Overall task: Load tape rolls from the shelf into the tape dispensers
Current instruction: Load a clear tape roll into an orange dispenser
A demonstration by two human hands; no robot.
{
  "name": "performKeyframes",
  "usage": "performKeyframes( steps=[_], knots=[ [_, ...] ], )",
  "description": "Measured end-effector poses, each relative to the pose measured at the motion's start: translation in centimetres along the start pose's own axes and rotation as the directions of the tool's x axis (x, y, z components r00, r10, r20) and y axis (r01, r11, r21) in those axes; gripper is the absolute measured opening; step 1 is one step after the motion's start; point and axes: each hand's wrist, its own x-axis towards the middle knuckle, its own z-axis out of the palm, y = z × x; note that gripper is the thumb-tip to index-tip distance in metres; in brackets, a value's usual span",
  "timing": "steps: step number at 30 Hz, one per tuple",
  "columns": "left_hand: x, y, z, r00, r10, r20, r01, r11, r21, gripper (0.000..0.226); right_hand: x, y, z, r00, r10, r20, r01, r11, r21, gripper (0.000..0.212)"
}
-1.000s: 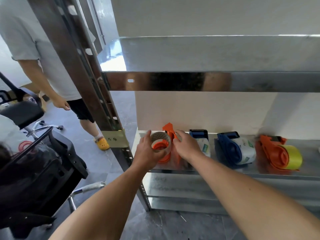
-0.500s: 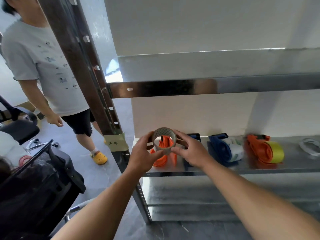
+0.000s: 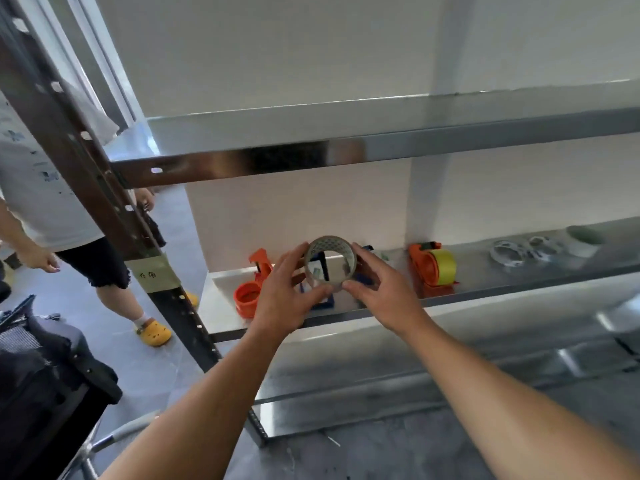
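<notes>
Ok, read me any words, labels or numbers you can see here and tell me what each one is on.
Tan label on the dark shelf post: two handwritten characters, too blurred to read.
White shirt of the person standing by: small dark prints, not readable.
Clear tape roll held in both hands: no text visible.

At your 9 o'clock, the tan label [image 3: 154, 274] on the shelf post [image 3: 104, 209] carries two handwritten characters, too blurred for you to read. No other text is legible.
</notes>
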Motion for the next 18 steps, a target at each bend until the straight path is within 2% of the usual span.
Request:
performKeyframes(
  steps=[8, 18],
  knots=[
    [-3.1, 6.4, 10.6, 0.993, 0.079, 0.088, -0.076, 0.996, -0.039, 0.082, -8.2, 2.8, -11.0, 0.992, 0.030, -0.125, -0.039, 0.997, -0.065, 0.067],
    [-5.0, 12.6, 20.9, 0.969, 0.137, 0.204, -0.107, 0.983, -0.149, 0.097, -14.9, 5.0, -21.1, 0.962, 0.050, -0.267, -0.068, 0.996, -0.059, 0.059]
  ],
)
